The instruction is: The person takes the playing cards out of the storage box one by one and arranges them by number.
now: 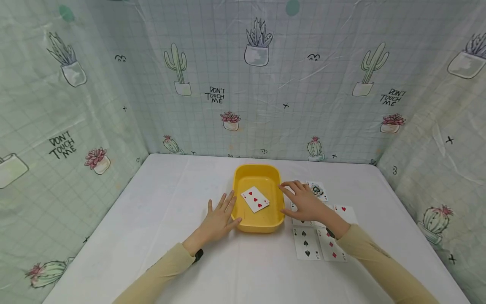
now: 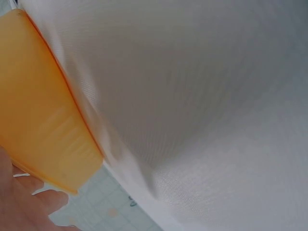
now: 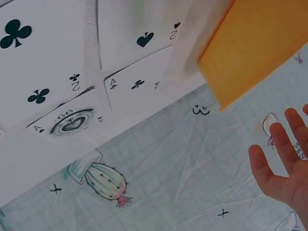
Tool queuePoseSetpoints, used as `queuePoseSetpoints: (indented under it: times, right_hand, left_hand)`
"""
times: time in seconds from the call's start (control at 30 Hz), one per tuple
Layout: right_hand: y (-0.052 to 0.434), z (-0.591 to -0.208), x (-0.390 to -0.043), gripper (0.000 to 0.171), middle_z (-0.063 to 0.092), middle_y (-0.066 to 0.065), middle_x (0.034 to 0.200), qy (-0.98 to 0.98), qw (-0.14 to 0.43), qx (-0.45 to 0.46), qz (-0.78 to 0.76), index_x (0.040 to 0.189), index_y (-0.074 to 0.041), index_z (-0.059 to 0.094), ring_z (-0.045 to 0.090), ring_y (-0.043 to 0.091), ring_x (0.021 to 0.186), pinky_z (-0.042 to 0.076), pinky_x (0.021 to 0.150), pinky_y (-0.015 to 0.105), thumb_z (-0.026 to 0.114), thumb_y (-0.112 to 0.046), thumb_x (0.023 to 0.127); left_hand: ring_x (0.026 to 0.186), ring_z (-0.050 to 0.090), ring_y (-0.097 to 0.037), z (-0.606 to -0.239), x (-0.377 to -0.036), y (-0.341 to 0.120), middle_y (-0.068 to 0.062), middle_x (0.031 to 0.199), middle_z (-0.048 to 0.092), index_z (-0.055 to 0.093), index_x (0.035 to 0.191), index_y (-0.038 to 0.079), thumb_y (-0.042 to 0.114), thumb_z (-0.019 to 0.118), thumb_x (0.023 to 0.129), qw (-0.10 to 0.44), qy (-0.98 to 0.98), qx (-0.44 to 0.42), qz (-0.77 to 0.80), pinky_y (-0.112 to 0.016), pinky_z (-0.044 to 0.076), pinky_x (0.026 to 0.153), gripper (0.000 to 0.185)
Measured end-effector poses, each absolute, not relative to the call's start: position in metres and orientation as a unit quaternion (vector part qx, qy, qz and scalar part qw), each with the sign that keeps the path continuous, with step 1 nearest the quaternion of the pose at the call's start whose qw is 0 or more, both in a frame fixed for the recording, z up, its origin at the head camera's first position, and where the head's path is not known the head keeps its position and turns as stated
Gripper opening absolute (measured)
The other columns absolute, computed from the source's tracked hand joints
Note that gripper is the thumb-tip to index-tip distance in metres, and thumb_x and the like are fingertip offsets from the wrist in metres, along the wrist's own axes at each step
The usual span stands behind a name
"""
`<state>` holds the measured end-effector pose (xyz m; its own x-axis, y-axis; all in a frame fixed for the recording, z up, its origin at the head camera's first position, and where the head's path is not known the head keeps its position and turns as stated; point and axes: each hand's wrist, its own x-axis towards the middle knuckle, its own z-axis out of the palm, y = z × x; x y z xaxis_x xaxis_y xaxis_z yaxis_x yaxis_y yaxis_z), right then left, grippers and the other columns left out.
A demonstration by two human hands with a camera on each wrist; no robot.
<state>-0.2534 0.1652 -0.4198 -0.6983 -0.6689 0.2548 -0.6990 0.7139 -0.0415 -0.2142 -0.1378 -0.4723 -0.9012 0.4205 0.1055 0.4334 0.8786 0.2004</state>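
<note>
While both hands sit either side of it, here's how the spot breaks down:

Tub: the shallow yellow plastic tub (image 1: 257, 175) sits mid-table on the white tablecloth (image 1: 152, 219). The wrist views only catch a blurry orange-yellow slab of its wall.

Card in tub: one white playing card with red hearts (image 1: 255, 199) lies tilted on the tub floor, not touched by anything. It looks like a four, though that's hard to read.

Left hand: the left hand (image 1: 219, 217) lies flat, fingers straight and spread, released, holding nothing, with fingertips against the tub's left wall. The left wrist view only shows a sliver of it.

Right hand: the right hand (image 1: 303, 200) is loose too, fingers relaxed and gripping nothing, hovering just beside the tub's right rim and over the cards. I can't tell if it touches them.

Cards on table: a spread of face-up playing cards (image 1: 319, 242) lies right of the tub, partly covered by the hand and wrist. The ace of spades (image 1: 317, 190) peeks out behind the fingers.

Backdrop: a cactus-print curtain (image 1: 265, 84) walls in the table.
</note>
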Motion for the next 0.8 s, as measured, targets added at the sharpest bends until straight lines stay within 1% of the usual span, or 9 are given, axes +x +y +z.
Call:
queuePoseSetpoints:
  times: [0.23,0.57,0.8]
  right_hand:
    - [0.144,-0.420,-0.263,0.071,0.042,0.010,0.130,-0.918,0.088,0.381,0.063,0.135,-0.010,0.038,0.039,0.027,0.116,0.035,0.091,0.050,0.061,-0.045,0.079]
    - [0.122,-0.427,-0.277,0.073,0.041,0.010,0.133,-0.923,0.044,0.380,0.045,0.136,-0.010,0.036,0.038,0.029,0.118,0.033,0.094,0.052,0.063,-0.045,0.077]
    - [0.110,-0.435,-0.287,0.076,0.038,0.010,0.138,-0.924,0.001,0.380,0.031,0.137,-0.010,0.035,0.035,0.030,0.124,0.031,0.096,0.053,0.063,-0.047,0.077]
  left_hand:
    - [0.139,0.011,-0.029,-0.473,-0.214,-0.138,-0.001,0.152,0.000,0.014,0.144,0.008,0.058,0.029,0.089,0.034,-0.968,-0.222,-0.108,-0.068,0.011,0.099,0.075]
    - [0.139,0.012,-0.030,-0.473,-0.212,-0.136,-0.001,0.152,0.001,0.012,0.144,0.010,0.059,0.029,0.089,0.030,-0.970,-0.218,-0.106,-0.068,0.011,0.099,0.076]
    - [0.139,0.012,-0.030,-0.472,-0.211,-0.135,-0.002,0.152,0.002,0.014,0.144,0.009,0.058,0.030,0.089,0.031,-0.970,-0.217,-0.101,-0.068,0.013,0.099,0.075]
